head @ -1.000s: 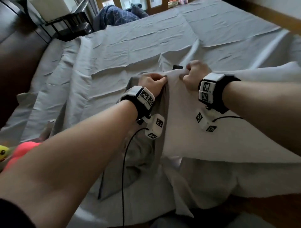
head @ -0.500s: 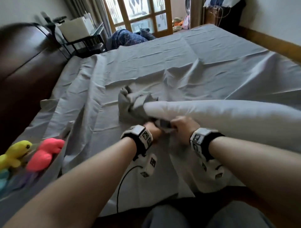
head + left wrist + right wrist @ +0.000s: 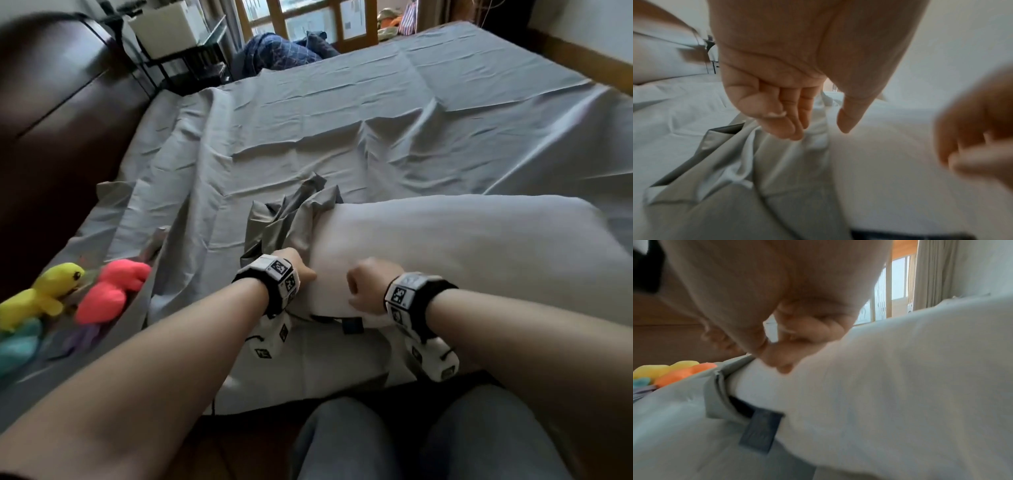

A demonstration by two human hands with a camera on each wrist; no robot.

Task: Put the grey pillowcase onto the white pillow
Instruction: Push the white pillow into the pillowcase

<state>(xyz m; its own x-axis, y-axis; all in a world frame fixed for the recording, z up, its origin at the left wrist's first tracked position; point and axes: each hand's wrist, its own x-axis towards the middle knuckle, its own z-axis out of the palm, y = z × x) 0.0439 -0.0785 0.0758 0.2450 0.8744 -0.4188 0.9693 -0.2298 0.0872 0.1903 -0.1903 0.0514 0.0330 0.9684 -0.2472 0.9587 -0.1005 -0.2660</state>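
Observation:
The white pillow [image 3: 472,260] lies flat on the bed sheet [image 3: 342,137], running off to the right. The grey pillowcase [image 3: 287,222] is bunched over its left end; in the left wrist view the pillowcase [image 3: 731,186] is crumpled beside the pillow [image 3: 890,170]. My left hand [image 3: 306,274] has its fingers loose, their tips resting on the grey cloth and the thumb apart, as the left hand [image 3: 822,133] shows. My right hand [image 3: 356,291] hovers as a loose fist on the pillow's near edge. Close up, the right hand [image 3: 777,360] has curled fingers with no cloth seen inside.
A dark tag [image 3: 352,325] hangs at the pillow's near corner. Yellow [image 3: 44,291] and pink [image 3: 109,291] plush toys lie at the bed's left edge beside the dark headboard [image 3: 51,137]. A blue blanket [image 3: 284,58] and a black shelf [image 3: 185,68] stand beyond. My knees [image 3: 428,438] are below.
The pillow has come down from being held up and now lies flat. Both hands moved toward me, and the left hand has let go of the cloth.

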